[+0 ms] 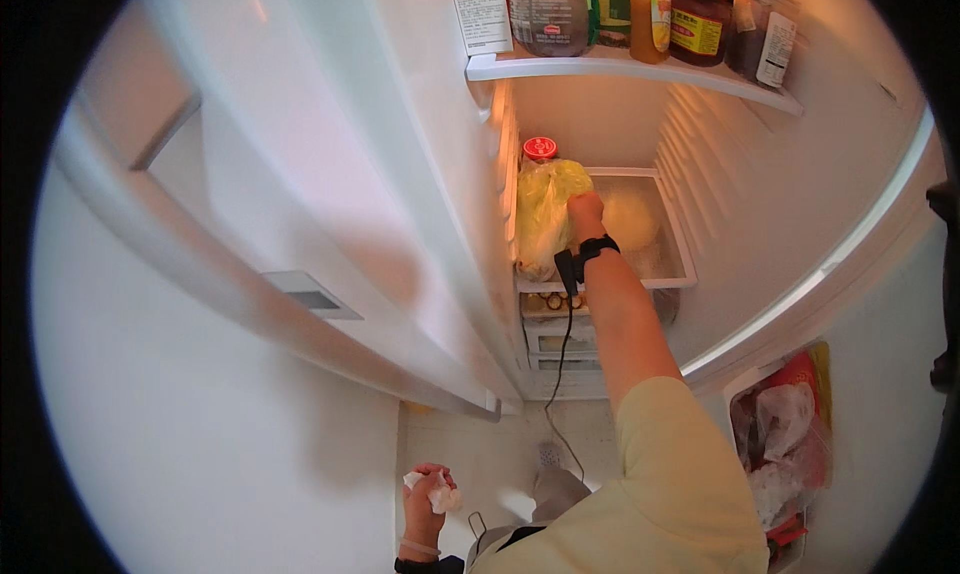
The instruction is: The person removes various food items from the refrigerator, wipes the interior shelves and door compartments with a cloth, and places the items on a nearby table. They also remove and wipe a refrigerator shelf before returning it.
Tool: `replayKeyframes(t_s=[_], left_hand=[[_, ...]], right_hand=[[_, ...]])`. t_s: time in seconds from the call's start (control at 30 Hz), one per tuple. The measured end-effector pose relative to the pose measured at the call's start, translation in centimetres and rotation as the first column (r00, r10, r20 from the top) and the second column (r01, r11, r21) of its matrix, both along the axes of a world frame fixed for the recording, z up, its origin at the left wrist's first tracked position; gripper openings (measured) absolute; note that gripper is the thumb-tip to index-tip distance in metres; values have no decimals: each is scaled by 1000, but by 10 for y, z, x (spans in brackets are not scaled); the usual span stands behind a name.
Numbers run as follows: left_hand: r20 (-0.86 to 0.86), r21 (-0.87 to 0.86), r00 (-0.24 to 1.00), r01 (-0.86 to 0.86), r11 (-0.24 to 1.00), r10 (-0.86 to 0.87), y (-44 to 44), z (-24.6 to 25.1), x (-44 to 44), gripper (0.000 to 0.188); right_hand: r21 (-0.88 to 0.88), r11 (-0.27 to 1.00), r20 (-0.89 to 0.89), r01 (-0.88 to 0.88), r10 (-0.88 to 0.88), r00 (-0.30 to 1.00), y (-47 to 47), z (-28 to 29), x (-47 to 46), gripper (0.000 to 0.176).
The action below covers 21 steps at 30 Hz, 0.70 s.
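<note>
My right hand (pixel 586 210) reaches into the open refrigerator, its fingers closed at the right side of a clear plastic bag of pale green leafy vegetables (pixel 546 217). The fingertips are hidden behind the back of the hand. The bag lies on the left part of a white-rimmed shelf (pixel 679 255). A pale, round, blurred thing (pixel 631 220) is to the right of the hand; I cannot tell what it is. Low in front of my body, outside the refrigerator, my left hand (pixel 424 503) holds a crumpled white tissue or cloth (pixel 445 497).
The open refrigerator door (pixel 315 161) spans the left. An upper shelf (pixel 555 66) holds several jars, bottles and a carton (pixel 484 18). A red-lidded jar (pixel 540 148) stands behind the bag. Drawers (pixel 562 343) sit below. A bin of plastic-wrapped goods (pixel 784 439) is at right. A cable (pixel 559 382) trails from my right wrist.
</note>
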<state>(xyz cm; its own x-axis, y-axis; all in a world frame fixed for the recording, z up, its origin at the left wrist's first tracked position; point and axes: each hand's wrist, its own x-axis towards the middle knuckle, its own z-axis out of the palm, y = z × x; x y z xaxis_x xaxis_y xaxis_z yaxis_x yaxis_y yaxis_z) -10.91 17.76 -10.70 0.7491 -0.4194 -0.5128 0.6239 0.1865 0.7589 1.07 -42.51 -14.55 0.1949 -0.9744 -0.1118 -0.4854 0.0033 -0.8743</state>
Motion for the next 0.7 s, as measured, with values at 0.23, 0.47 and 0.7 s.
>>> replayKeyframes(t_s=[0.23, 0.47, 0.7], left_hand=[[-32, -84, 996, 85, 993, -88, 2, -6, 4, 13], [77, -75, 955, 294, 953, -288, 19, 11, -10, 13], [33, -335, 814, 556, 761, -580, -7, -15, -3, 38]], right_hand=[[510, 829, 799, -229, -358, 484, -6, 38, -21, 14], [200, 897, 976, -394, -145, 165, 79, 129, -95, 14], [-119, 842, 993, -526, 104, -58, 232, 194, -260, 26]])
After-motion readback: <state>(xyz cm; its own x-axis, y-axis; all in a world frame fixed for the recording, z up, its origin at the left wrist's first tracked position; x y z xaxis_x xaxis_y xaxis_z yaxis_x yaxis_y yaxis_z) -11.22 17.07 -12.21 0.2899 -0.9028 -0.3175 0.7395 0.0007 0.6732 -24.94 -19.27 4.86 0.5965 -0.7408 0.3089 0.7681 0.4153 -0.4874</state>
